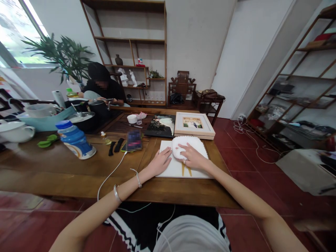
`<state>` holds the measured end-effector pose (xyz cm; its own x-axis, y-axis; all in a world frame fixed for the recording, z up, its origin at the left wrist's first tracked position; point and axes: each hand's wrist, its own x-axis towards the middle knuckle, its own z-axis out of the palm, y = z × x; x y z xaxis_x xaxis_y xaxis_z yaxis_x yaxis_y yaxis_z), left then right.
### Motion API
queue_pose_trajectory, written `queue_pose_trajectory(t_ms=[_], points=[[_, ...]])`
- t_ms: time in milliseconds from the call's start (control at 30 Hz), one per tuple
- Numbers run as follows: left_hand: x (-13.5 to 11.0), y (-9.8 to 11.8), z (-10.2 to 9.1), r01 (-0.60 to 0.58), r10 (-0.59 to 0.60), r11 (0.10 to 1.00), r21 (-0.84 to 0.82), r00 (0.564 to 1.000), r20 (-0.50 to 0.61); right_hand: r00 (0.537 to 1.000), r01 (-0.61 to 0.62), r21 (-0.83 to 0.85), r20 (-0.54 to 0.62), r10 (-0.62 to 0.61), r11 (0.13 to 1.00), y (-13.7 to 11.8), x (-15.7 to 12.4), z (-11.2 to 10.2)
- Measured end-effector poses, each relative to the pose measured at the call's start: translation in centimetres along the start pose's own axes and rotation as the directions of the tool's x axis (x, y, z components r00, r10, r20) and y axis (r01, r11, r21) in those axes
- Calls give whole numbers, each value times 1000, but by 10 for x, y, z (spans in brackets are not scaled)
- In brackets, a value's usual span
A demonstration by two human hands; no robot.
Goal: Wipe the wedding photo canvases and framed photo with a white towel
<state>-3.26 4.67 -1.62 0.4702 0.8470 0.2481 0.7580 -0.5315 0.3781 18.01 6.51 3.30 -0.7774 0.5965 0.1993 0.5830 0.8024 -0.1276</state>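
A white board (166, 171) lies flat near the table's front edge, with two yellow strips (187, 170) showing on its lower part. My left hand (160, 162) rests palm down on the board's left side, fingers stretched out, holding nothing. On the upper right of the board is a thick, fluffy white pad (195, 142), rounded in outline. Spread over this pad, my right hand (191, 156) presses down with its fingers apart. Part of the board is hidden beneath the pad and my right forearm.
Behind the board are a framed picture (207, 130) and a dark photo panel (157, 127). A phone (133, 141) with a white cable, a blue-capped bottle (76, 140) and a white cup (18, 131) stand leftward. Across the table sits another person (112, 89).
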Motion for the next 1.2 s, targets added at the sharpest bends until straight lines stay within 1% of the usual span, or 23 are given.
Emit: queue_pose_trajectory(t_ms=[67, 167, 267, 333, 367, 433, 533, 600, 667, 733, 800, 867, 933, 1100, 1167, 1200], points=[[0, 0, -1, -7, 7, 1000, -10, 1000, -5, 999, 27, -3, 40, -27, 1000, -17, -8, -3], [0, 0, -1, -13, 13, 1000, -15, 1000, -1, 989, 79, 37, 125, -83, 996, -50, -28, -15], [-1, -2, -1, -18, 18, 1000, -19, 1000, 0, 960, 145, 116, 224, -168, 983, -79, -49, -27], [0, -3, 0, -23, 23, 999, -29, 1000, -9, 944, 165, 159, 261, -202, 973, -88, -57, -33], [0, -4, 1, -23, 23, 999, -34, 1000, -13, 941, 164, 171, 268, -206, 972, -89, -58, -35], [1, -6, 2, -24, 23, 999, -34, 1000, -15, 944, 146, 185, 268, -193, 972, -82, -55, -36], [2, -8, 4, -33, 32, 999, -22, 999, -21, 969, 75, 161, 222, -110, 984, -57, -40, -31], [2, -9, 4, -36, 36, 999, -14, 999, -37, 987, 11, 112, 158, -28, 994, -37, -25, -26], [2, -10, 4, -33, 33, 999, -14, 998, -47, 995, -39, 65, 98, 33, 997, -18, -10, -20], [1, -10, 5, -32, 31, 999, -20, 998, -48, 996, -71, 30, 59, 70, 997, -3, 5, -16], [1, -10, 5, -36, 34, 999, -34, 998, -55, 996, -77, 4, 45, 77, 997, 4, 16, -12], [1, -10, 4, -41, 38, 998, -49, 997, -67, 996, -55, -19, 64, 56, 998, 3, 19, -10], [2, -10, 4, -46, 42, 997, -56, 997, -71, 995, -23, -34, 101, 26, 999, -7, 14, -10], [2, -10, 5, -53, 50, 997, -49, 997, -57, 977, 76, 23, 196, -79, 997, -50, -21, -23], [3, -11, 6, -58, 56, 997, -42, 997, -60, 964, 119, 50, 232, -128, 992, -59, -33, -29], [2, -11, 6, -58, 55, 998, -39, 997, -61, 961, 129, 52, 242, -138, 990, -60, -35, -31]])
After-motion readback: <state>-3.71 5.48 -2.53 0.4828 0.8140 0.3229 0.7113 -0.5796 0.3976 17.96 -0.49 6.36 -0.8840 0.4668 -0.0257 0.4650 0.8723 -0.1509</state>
